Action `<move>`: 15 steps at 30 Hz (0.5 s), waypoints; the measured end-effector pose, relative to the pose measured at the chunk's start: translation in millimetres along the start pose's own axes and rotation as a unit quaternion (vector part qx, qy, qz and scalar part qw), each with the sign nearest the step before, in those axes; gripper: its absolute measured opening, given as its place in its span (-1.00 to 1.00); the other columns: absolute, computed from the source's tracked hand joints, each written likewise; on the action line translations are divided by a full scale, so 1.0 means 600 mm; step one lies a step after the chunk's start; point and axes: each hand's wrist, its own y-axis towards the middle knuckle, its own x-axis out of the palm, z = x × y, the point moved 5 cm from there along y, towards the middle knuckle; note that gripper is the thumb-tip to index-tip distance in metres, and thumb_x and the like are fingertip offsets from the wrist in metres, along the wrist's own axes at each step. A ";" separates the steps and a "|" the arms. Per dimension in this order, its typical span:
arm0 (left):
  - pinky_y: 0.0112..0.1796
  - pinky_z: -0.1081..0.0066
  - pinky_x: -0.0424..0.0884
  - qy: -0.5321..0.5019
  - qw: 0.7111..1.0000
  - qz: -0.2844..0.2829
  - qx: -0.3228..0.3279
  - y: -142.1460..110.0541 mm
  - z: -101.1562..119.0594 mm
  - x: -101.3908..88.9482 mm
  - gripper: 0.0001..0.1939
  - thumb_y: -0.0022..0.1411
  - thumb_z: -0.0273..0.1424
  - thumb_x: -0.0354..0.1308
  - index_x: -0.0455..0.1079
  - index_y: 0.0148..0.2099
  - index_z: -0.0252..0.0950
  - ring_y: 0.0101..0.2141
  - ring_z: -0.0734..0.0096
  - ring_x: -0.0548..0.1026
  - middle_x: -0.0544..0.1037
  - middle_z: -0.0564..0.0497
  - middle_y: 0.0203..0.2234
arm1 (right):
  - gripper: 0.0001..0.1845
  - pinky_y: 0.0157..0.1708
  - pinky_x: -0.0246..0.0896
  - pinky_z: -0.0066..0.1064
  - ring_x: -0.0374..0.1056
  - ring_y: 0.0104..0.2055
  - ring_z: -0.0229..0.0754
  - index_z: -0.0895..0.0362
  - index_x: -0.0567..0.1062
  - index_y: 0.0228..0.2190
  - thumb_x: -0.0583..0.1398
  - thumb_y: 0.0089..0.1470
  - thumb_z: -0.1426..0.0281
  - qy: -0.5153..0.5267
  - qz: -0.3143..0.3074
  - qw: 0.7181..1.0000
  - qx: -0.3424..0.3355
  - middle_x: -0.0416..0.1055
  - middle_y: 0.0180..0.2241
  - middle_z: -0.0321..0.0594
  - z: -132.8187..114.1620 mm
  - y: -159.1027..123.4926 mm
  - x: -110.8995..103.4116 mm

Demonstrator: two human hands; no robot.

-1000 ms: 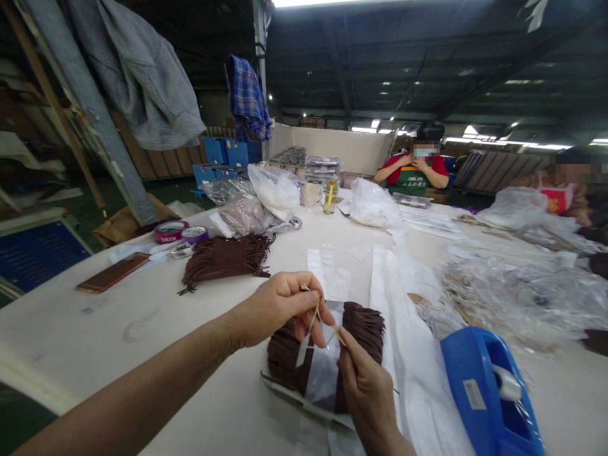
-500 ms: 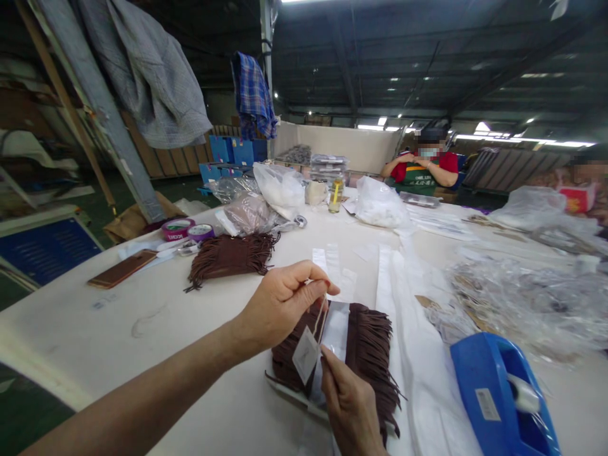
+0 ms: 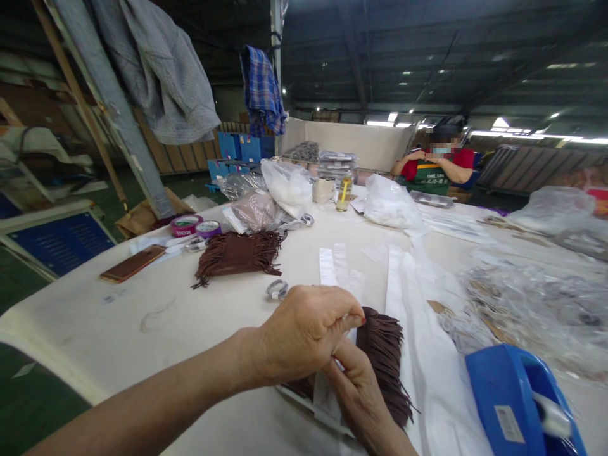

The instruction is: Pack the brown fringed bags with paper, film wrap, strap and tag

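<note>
My left hand (image 3: 311,326) is closed in a pinch above a dark brown fringed leather piece (image 3: 384,354), perhaps a small bag. The pale string of a tag, seen in its fingers half a second earlier, is now hidden behind the hand. My right hand (image 3: 361,386) meets it from below, fingers bent and tucked under the left palm; what they grip is hidden. A whitish strip of wrap (image 3: 327,399) crosses the middle of the fringed piece, which lies on the white table (image 3: 190,354). Both hands cover much of it.
Another brown fringed piece (image 3: 237,254) lies to the left, near a phone (image 3: 133,263) and tape rolls (image 3: 186,225). A small clear coil (image 3: 277,289) is beside my left hand. At right are a blue tape dispenser (image 3: 503,392) and clear bags (image 3: 546,297). A co-worker (image 3: 437,164) sits across.
My hands have come together, the right moving up to the left. The white square tag and its string are now hidden. The view has turned slightly left, and a small clear coil shows.
</note>
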 end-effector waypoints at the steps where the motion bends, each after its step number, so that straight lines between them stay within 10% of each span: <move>1: -0.42 0.61 0.27 0.005 1.000 0.010 0.005 0.001 0.000 -0.004 -0.80 0.23 -0.50 -0.04 0.39 -0.36 -0.39 -0.50 0.55 0.41 0.50 0.02 -0.51 | -0.66 -0.19 0.21 -0.39 0.33 -0.26 -0.18 0.09 0.54 -0.30 0.03 0.13 0.20 0.007 -0.009 1.000 0.010 0.46 -0.33 -0.23 0.010 -0.001 0.006; 10: -0.37 0.56 0.27 -0.035 0.991 -0.110 -0.071 -0.006 -0.055 0.017 -0.87 0.14 -0.56 0.09 0.46 -0.40 -0.40 -0.42 0.47 0.41 0.48 -0.03 -0.46 | -0.54 -0.11 0.19 -0.29 0.31 -0.13 -0.10 0.07 0.44 -0.16 0.31 -0.17 0.26 0.206 -0.031 0.974 0.088 0.42 -0.18 -0.18 0.019 0.011 -0.003; 15: -0.40 0.54 0.24 -0.108 0.983 -0.020 -0.145 -0.044 -0.103 0.025 -0.82 0.13 -0.52 0.05 0.49 -0.40 -0.40 -0.46 0.48 0.37 0.44 -0.02 -0.54 | -0.65 -0.67 0.00 -0.59 0.03 -0.71 -0.43 0.12 0.47 -0.30 0.25 -0.10 0.15 0.310 0.052 0.924 0.217 0.16 -0.73 -0.45 0.034 0.027 -0.004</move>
